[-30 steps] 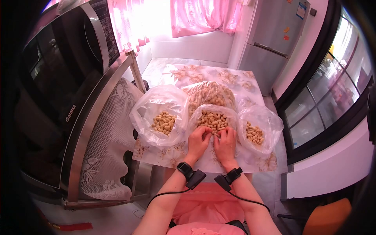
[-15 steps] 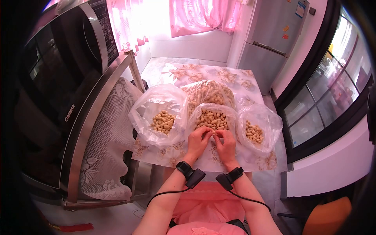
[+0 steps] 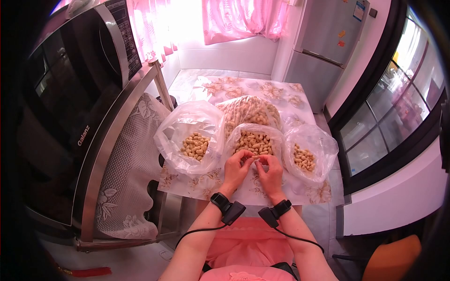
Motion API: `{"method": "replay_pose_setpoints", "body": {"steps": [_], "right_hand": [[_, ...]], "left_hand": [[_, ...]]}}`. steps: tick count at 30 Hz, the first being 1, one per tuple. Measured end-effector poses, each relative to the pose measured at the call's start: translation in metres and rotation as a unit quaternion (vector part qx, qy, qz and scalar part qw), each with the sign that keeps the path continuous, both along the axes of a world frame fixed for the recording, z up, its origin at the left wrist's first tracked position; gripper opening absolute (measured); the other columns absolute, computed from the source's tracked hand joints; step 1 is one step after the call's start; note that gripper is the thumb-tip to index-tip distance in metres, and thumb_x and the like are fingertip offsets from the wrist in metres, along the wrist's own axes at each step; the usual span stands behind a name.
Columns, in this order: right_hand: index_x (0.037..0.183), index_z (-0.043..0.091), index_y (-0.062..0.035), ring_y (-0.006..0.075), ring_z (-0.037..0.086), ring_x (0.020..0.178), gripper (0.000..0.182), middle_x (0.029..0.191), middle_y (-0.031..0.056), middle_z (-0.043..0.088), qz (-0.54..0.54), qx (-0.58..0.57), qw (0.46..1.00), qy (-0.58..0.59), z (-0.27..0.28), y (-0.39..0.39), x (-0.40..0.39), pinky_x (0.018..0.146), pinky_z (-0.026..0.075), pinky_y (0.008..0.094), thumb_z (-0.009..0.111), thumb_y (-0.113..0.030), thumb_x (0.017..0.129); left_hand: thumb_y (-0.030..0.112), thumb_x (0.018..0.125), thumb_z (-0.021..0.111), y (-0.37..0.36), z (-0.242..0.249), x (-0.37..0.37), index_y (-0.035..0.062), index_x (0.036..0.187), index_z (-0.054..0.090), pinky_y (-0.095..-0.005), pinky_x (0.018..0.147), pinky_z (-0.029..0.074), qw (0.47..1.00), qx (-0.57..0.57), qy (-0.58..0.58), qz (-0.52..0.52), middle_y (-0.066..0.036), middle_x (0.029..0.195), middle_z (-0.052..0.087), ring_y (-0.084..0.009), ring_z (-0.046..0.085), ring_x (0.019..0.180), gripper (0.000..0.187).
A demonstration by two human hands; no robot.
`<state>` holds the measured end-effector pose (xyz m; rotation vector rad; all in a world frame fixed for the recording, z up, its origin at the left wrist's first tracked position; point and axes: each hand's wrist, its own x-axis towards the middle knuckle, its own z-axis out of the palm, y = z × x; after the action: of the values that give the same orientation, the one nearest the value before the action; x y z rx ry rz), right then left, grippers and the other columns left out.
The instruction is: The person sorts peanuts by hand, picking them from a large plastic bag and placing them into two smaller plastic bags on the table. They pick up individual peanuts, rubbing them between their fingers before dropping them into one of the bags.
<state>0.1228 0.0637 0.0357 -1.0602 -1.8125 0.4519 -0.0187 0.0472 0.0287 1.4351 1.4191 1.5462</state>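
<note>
My left hand (image 3: 237, 169) and my right hand (image 3: 269, 172) meet at the near edge of the middle bag, fingers pinched. Between their fingertips is a small peanut (image 3: 255, 158), mostly covered by the fingers. Just beyond lies a heap of unshelled peanuts (image 3: 253, 142) in the open clear plastic bag (image 3: 276, 136). To the left stands another open bag (image 3: 171, 136) with a smaller pile of peanuts (image 3: 195, 146). On the right, a third bag (image 3: 326, 150) holds peanuts (image 3: 303, 158) too. A large full bag of peanuts (image 3: 251, 111) sits behind the middle one.
The bags stand on a table with a floral cloth (image 3: 300, 100). A black microwave (image 3: 70, 122) on a metal-framed stand (image 3: 115, 164) is close on my left. A fridge (image 3: 323, 47) stands at the back right, and an orange seat (image 3: 393, 257) is low at right.
The fingertips of both hands have shifted very slightly around the peanut. Bags and piles look the same.
</note>
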Motion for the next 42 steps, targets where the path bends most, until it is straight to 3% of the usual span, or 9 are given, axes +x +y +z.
{"method": "replay_pose_setpoints", "body": {"steps": [6, 8, 17, 20, 29, 42], "right_hand": [[0.098, 0.064, -0.0038, 0.0267, 0.062, 0.080, 0.017, 0.086, 0.0102, 0.063, 0.005, 0.009, 1.000, -0.005, 0.0021, 0.0004, 0.0008, 0.072, 0.049, 0.0386, 0.070, -0.004, 0.082], [0.097, 0.064, -0.0035, 0.0276, 0.061, 0.081, 0.016, 0.087, 0.0106, 0.063, 0.011, 0.015, 1.000, -0.014, 0.0022, 0.0007, 0.0009, 0.072, 0.049, 0.0390, 0.070, -0.004, 0.083], [0.096, 0.064, -0.0027, 0.0341, 0.060, 0.085, 0.010, 0.089, 0.0136, 0.064, 0.009, 0.044, 0.999, -0.027, 0.0031, 0.0011, -0.0003, 0.076, 0.048, 0.0427, 0.065, -0.010, 0.089], [0.096, 0.064, -0.0027, 0.0333, 0.060, 0.084, 0.011, 0.089, 0.0134, 0.064, 0.012, 0.044, 0.998, -0.032, 0.0028, 0.0012, -0.0005, 0.075, 0.048, 0.0424, 0.065, -0.012, 0.090], [0.096, 0.065, -0.0033, 0.0310, 0.060, 0.081, 0.013, 0.087, 0.0121, 0.063, 0.033, 0.017, 0.998, -0.043, 0.0059, -0.0010, -0.0004, 0.074, 0.047, 0.0417, 0.068, -0.012, 0.087], [0.095, 0.064, -0.0013, 0.0354, 0.060, 0.085, 0.014, 0.089, 0.0152, 0.064, 0.020, 0.047, 0.997, -0.057, 0.0023, 0.0010, -0.0006, 0.076, 0.048, 0.0438, 0.062, -0.015, 0.092]], "left_hand": [[0.007, 0.089, 0.068, -0.0006, 0.0018, -0.0005, 0.0018, 0.097, 0.067, -0.0236, 0.063, 0.046, 1.000, -0.011, 0.012, -0.010, 0.000, 0.078, 0.066, -0.0066, 0.056, 0.069, 0.010], [0.014, 0.088, 0.070, 0.0009, -0.0009, -0.0002, 0.0051, 0.095, 0.068, -0.0289, 0.058, 0.046, 1.000, 0.001, 0.017, 0.000, -0.005, 0.076, 0.067, -0.0140, 0.060, 0.064, 0.011], [0.017, 0.091, 0.067, 0.0015, 0.0015, 0.0018, 0.0046, 0.093, 0.066, -0.0310, 0.062, 0.049, 0.999, 0.033, 0.008, 0.012, -0.007, 0.077, 0.068, -0.0177, 0.062, 0.065, 0.012], [0.013, 0.092, 0.065, 0.0001, 0.0022, 0.0003, 0.0023, 0.094, 0.064, -0.0269, 0.063, 0.047, 0.999, 0.011, 0.034, 0.015, -0.003, 0.075, 0.065, -0.0106, 0.058, 0.068, 0.011], [0.015, 0.092, 0.064, -0.0005, 0.0049, 0.0015, 0.0021, 0.089, 0.064, -0.0280, 0.059, 0.045, 0.999, 0.011, 0.033, 0.021, -0.004, 0.070, 0.063, -0.0111, 0.056, 0.063, 0.014], [0.016, 0.094, 0.063, 0.0013, 0.0001, 0.0007, 0.0017, 0.091, 0.065, -0.0282, 0.058, 0.045, 0.998, 0.015, 0.050, 0.033, -0.005, 0.072, 0.064, -0.0112, 0.055, 0.063, 0.015]]}}
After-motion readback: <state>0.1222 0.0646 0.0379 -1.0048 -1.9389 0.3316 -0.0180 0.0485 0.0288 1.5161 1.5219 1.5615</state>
